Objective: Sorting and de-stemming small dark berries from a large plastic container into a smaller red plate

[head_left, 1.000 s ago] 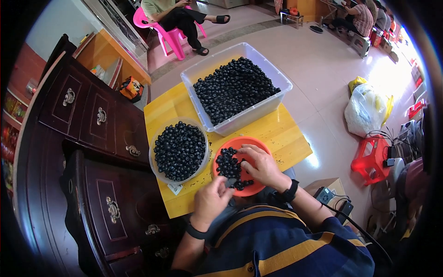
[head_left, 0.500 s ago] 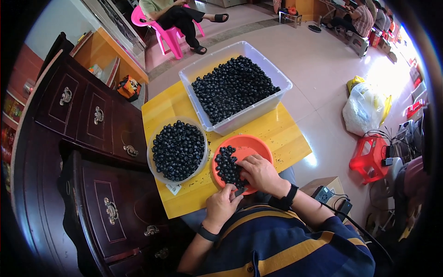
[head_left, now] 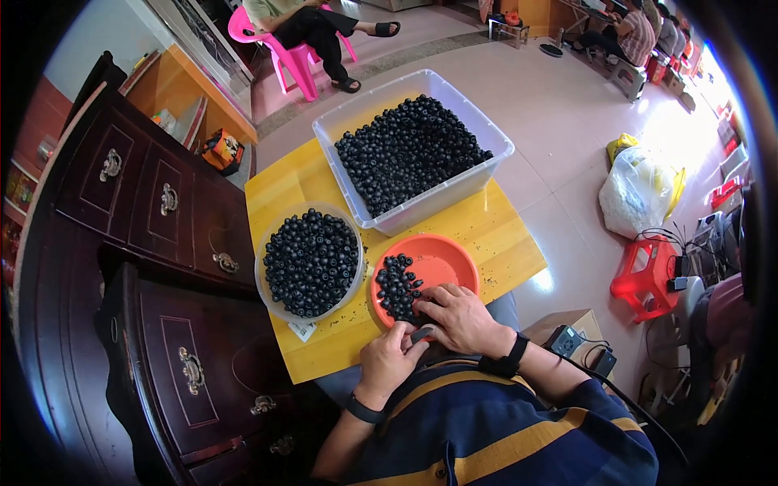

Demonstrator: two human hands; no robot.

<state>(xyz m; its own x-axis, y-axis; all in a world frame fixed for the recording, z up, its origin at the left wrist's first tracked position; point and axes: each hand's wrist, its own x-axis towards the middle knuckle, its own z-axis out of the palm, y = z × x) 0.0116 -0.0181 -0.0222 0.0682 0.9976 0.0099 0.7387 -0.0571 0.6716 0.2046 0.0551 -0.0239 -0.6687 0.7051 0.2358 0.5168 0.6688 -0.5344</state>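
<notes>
A shallow orange bowl stands at the near edge of the yellow table, with small round black pieces heaped along its left side. Several pieces show holes in them. At the bowl's near rim, my left hand pinches a small flat dark-grey piece between thumb and fingers; its exact kind is unclear. My right hand reaches over the bowl's near right side. Its fingers are apart and bent, with the tips at the black pieces, and its thumb is close to the dark-grey piece.
A round clear tub full of black pieces sits left of the bowl. Behind stands a large translucent bin of them. Crumbs dot the yellow table. A dark drawer cabinet flanks the left. A red stool is at right; people sit farther off.
My right hand has shifted slightly right and toward me, its fingers drawing back from the heap. A few black pieces lie differently in the bowl. My left hand still pinches the dark-grey piece.
</notes>
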